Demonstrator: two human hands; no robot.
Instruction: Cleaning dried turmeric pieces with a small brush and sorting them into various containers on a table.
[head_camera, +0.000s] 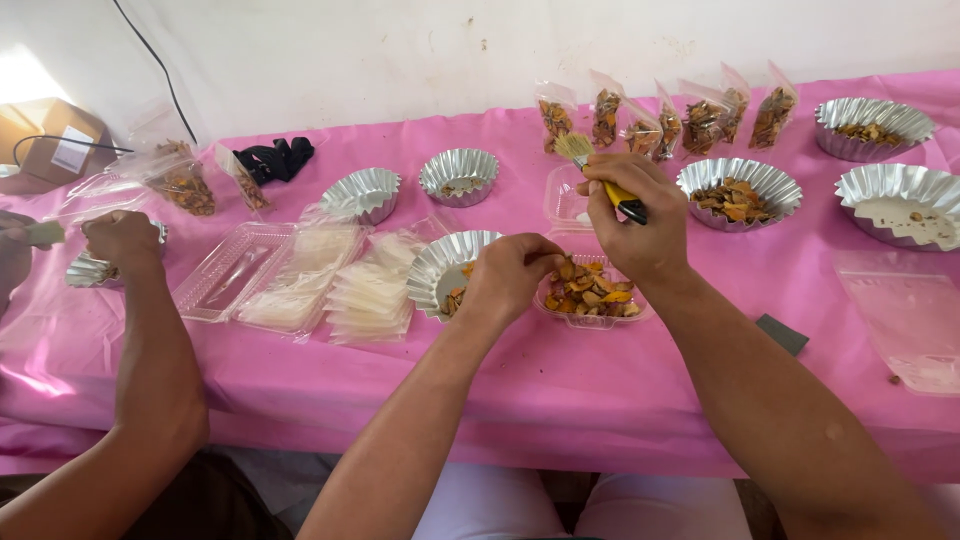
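Pinching at the clear tray of dried orange chips (590, 290), the left hand (510, 275) is closed beside a tilted foil cup (440, 265); the right hand (635, 215) clamps a yellow brush (590, 165). A careless sweep could scatter chips or topple the sealed pouches (665, 120) behind.

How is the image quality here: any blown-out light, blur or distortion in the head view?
Head view: window glare blows out the upper left corner; the pink tablecloth is evenly lit, with soft shadows; the right hand and its brush look slightly soft; wide-angle bending shows at the table's edges.
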